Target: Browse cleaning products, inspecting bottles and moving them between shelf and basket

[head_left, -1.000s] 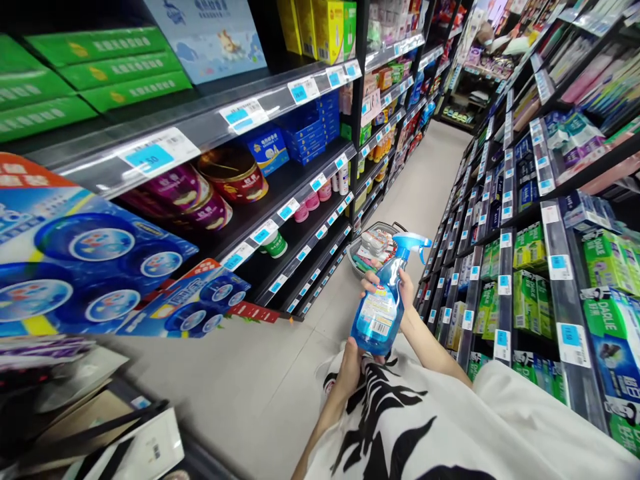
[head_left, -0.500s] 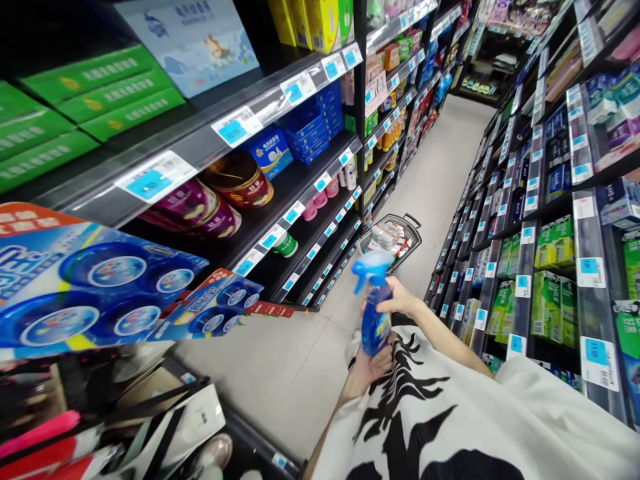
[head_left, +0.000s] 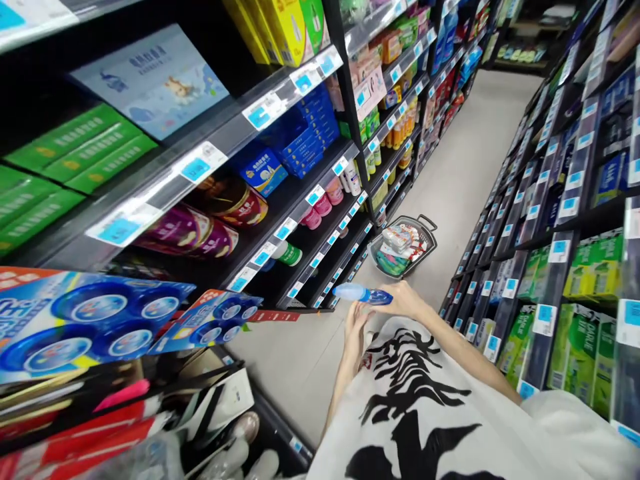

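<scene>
Ok, left hand [head_left: 356,321] sits under the bottle [head_left: 364,294], finger closure hidden, can't tell. Bottle's in front of the torso, pale head pointing left. Likely smooth, semi-stiff plastic, some heft if full, slick if wet; best hold is round the body just below the head, other hand under the base. Right hand [head_left: 403,299]: fingers wrapped on the body. Beyond, on the floor [head_left: 453,133]: basket [head_left: 429,239] with green pack [head_left: 391,264], pale packs [head_left: 399,237], red-and-white packs [head_left: 416,251].
</scene>
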A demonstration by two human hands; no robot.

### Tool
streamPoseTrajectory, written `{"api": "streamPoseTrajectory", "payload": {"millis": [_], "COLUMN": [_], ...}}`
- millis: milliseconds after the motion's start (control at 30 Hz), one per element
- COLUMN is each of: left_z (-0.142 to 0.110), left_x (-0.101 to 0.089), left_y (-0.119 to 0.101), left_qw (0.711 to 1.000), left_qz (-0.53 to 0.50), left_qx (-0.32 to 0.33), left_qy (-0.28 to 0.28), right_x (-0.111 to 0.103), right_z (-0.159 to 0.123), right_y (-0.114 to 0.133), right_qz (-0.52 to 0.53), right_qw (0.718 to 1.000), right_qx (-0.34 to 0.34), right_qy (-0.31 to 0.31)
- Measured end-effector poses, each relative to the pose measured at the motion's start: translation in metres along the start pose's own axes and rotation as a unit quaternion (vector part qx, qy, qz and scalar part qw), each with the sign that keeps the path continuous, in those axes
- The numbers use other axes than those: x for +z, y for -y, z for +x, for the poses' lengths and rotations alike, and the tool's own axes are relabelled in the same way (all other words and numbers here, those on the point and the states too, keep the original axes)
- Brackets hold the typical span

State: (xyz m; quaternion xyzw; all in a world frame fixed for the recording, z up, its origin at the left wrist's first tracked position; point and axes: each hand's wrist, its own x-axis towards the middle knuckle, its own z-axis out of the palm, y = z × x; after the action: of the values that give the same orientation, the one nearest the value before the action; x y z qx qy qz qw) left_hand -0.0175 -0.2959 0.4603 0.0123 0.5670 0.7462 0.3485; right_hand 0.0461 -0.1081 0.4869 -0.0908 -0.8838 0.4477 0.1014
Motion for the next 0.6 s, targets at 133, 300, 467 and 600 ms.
{"api": "streamPoseTrajectory", "payload": {"millis": [133, 300, 467, 600], "left_z": [0.011, 0.022, 0.024, 0.034], "left_x": [0.028, 0.046, 0.046, 0.039], "left_y": [0.003, 0.036, 0.069, 0.090], "left_qw": [0.993, 0.990, 0.984, 0.977], "left_qz": [0.119, 0.092, 0.097, 0.117], "left_qx": [0.005, -0.068, -0.058, -0.013], "left_qy": [-0.019, -0.080, -0.138, -0.175], "right_x": [0.013, 0.031, 0.048, 0.052], "right_z": [0.004, -0.002, -0.015, -0.025], "right_y": [-0.037, -0.069, -0.089, -0.108], "right_qz": [-0.057, -0.062, -0.023, 0.006], "right_qw": [0.991, 0.986, 0.985, 0.985], "right_qx": [-0.025, 0.017, 0.033, 0.047], "right_qy": [0.118, 0.157, 0.166, 0.165]}}
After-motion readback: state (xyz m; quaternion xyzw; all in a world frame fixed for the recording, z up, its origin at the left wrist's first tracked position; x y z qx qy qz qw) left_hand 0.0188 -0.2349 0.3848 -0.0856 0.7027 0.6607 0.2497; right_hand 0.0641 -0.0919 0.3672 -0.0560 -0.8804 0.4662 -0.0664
